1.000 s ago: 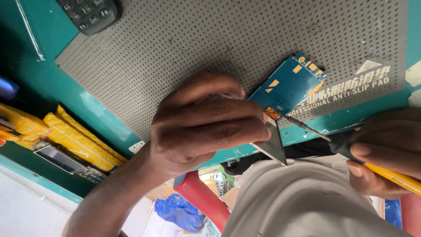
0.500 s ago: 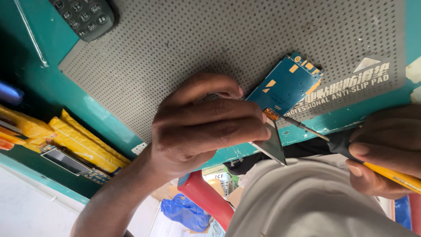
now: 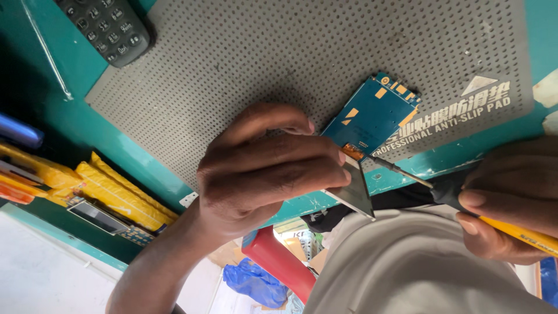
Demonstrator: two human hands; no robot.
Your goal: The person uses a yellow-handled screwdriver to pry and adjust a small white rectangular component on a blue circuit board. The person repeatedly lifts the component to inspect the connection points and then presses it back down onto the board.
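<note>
The left hand [image 3: 267,168] curls over the near edge of a grey dotted mat [image 3: 279,70], its fingers closed around a small blue circuit board [image 3: 372,113] and the thin shiny screen panel [image 3: 351,189] that hangs off the board's lower end. The board lies tilted on the mat, one end pointing toward the mat's printed corner, the other tucked under the fingertips. The right hand [image 3: 511,197] comes in from the side, closed in a pinch grip around a screwdriver [image 3: 465,200] with a black collar and a yellow handle; its thin metal tip touches the joint where the board meets the shiny panel (an orange strip shows just there). The mat rests on a green bench [image 3: 145,168]. A dark keypad phone [image 3: 107,26] lies at the mat's far corner, partly cut off by the frame. Off to the side, well apart from the hands, yellow packets [image 3: 110,195] sit with a small screen part [image 3: 96,216] on top of them. A pale grey shirt [image 3: 418,267] fills the view beneath the right hand, and a red object [image 3: 273,259] and blue bag [image 3: 250,282] show below the bench edge.
</note>
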